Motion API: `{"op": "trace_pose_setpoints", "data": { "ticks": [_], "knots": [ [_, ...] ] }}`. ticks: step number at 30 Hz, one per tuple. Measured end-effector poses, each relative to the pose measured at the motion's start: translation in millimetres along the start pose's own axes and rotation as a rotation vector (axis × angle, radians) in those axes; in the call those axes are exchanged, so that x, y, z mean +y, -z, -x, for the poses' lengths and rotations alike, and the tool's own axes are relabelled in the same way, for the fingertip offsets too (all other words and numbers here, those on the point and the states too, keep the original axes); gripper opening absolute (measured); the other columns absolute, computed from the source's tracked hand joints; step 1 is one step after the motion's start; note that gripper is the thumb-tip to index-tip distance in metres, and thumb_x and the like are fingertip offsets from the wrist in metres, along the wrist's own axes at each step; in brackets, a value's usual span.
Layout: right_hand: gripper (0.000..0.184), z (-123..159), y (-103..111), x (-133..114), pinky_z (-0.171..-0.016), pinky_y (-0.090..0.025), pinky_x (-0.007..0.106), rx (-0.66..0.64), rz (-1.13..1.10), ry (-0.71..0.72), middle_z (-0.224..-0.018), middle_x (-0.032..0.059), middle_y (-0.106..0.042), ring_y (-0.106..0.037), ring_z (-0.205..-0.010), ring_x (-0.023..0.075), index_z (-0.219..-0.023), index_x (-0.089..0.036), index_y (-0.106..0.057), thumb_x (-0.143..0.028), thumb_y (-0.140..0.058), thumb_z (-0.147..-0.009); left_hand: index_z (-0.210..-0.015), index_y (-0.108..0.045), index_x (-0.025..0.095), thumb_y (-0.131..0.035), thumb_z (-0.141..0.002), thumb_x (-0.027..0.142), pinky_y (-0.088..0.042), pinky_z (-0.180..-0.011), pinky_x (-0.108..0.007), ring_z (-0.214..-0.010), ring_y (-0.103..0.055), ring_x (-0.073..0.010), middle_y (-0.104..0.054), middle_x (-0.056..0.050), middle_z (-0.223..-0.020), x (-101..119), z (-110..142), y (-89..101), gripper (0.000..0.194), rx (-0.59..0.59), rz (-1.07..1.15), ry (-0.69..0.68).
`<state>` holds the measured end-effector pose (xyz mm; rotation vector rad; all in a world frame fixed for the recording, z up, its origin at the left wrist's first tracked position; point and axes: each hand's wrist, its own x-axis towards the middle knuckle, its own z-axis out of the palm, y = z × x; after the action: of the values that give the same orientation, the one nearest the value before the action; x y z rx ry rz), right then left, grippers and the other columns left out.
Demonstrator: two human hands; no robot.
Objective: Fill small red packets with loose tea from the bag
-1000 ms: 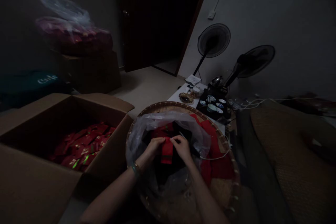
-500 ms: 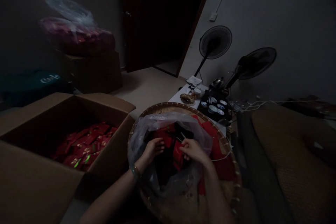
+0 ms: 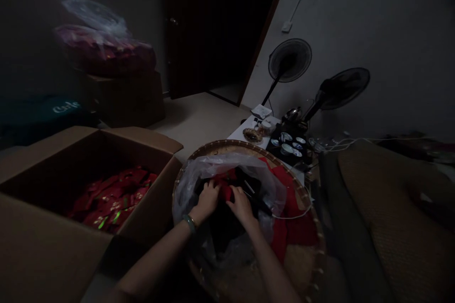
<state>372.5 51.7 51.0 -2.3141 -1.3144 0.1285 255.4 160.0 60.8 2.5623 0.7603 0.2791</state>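
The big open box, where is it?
In the head view, the open cardboard box is at the lower left, beside the round woven tray, left of the left hand.

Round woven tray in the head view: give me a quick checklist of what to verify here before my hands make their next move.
1. Left hand at the red piece: ok, close against its left side.
2. Right hand at the red piece: ok, on its right side.
3. Firm grip on the red piece: cannot tell, too dark around the fingertips.
4. Plastic bag open on the round woven tray: ok, spread wide around the hands.
5. White cord away from the hands: ok, it runs off to the right.
6. Thin pale rod clear of the right hand: cannot tell, very near the fingers.
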Motion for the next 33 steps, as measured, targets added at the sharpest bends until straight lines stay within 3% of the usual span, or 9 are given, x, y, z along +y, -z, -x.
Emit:
{"op": "trace_pose_setpoints", "data": {
  "ticks": [5,9,11,17,25,29,33],
  "knots": [
    [0.031,4.2,-26.6,4.8,-0.075,-0.048,0.032,0.087,0.179,0.030,-0.098,0.0065,-0.057,-0.057,-0.092,0.0225,-0.103,-0.022,-0.056,-0.014,-0.058,-0.074,-0.122,-0.047,0.019,-0.041,-0.079,0.006,-0.040,-0.087,-0.034,-0.103,-0.043,-0.0233,-0.045,-0.012,-0.119,-0.5,-2.7,-3.5,0.045,-0.002,-0.108,-0.007],
    [0.045,2.9,-31.8,5.6,-0.070,-0.048,0.031,0.148,0.168,0.003,-0.104,0.0078,-0.054,-0.057,-0.092,0.0225,-0.115,-0.021,-0.048,-0.015,-0.060,-0.072,-0.115,-0.052,0.018,-0.042,-0.081,0.008,-0.040,-0.086,-0.036,-0.101,-0.043,-0.0235,-0.047,-0.012,-0.113,-2.4,-4.5,-3.5,0.036,0.037,-0.139,-0.005],
    [0.040,2.8,-32.2,6.7,-0.071,-0.047,0.030,0.154,0.144,0.017,-0.101,0.0068,-0.055,-0.056,-0.091,0.0218,-0.111,-0.021,-0.052,-0.015,-0.060,-0.073,-0.110,-0.055,0.017,-0.045,-0.081,0.009,-0.039,-0.087,-0.037,-0.103,-0.042,-0.0247,-0.049,-0.012,-0.111,-2.1,-5.6,-2.6,0.032,0.083,-0.146,-0.001],
    [0.017,2.2,-30.3,7.7,-0.076,-0.044,0.028,0.215,0.013,0.072,-0.091,0.0038,-0.058,-0.056,-0.085,0.0181,-0.092,-0.022,-0.060,-0.014,-0.056,-0.077,-0.097,-0.062,0.018,-0.050,-0.080,0.013,-0.037,-0.090,-0.039,-0.102,-0.042,-0.0261,-0.056,-0.011,-0.102,-2.1,-7.7,-1.2,0.022,0.145,-0.120,-0.086],
    [0.018,-3.5,-26.3,-2.0,-0.073,-0.045,0.027,0.337,-0.296,0.063,-0.091,0.0049,-0.061,-0.057,-0.080,0.0161,-0.094,-0.020,-0.062,-0.019,-0.051,-0.080,-0.101,-0.062,0.017,-0.054,-0.081,0.017,-0.041,-0.084,-0.035,-0.095,-0.053,-0.0224,-0.064,-0.009,-0.097,-7.4,-8.5,-2.4,0.022,0.185,0.015,-0.138],
    [0.018,-11.0,-23.5,-6.2,-0.070,-0.046,0.027,0.351,-0.401,0.053,-0.087,0.0047,-0.062,-0.057,-0.074,0.0156,-0.093,-0.019,-0.063,-0.019,-0.051,-0.079,-0.100,-0.061,0.016,-0.057,-0.078,0.012,-0.043,-0.082,-0.032,-0.089,-0.058,-0.0193,-0.066,-0.008,-0.096,-12.1,-10.9,-3.2,0.023,0.242,0.153,-0.114],
    [0.018,-19.8,-23.6,-5.3,-0.066,-0.049,0.027,0.292,-0.517,0.057,-0.086,0.0049,-0.061,-0.058,-0.075,0.0157,-0.089,-0.019,-0.064,-0.018,-0.050,-0.077,-0.087,-0.064,0.014,-0.062,-0.071,0.010,-0.044,-0.075,-0.029,-0.081,-0.058,-0.0187,-0.066,-0.007,-0.086,-16.8,-14.3,1.2,0.016,0.253,0.215,-0.016]
  ]
}}
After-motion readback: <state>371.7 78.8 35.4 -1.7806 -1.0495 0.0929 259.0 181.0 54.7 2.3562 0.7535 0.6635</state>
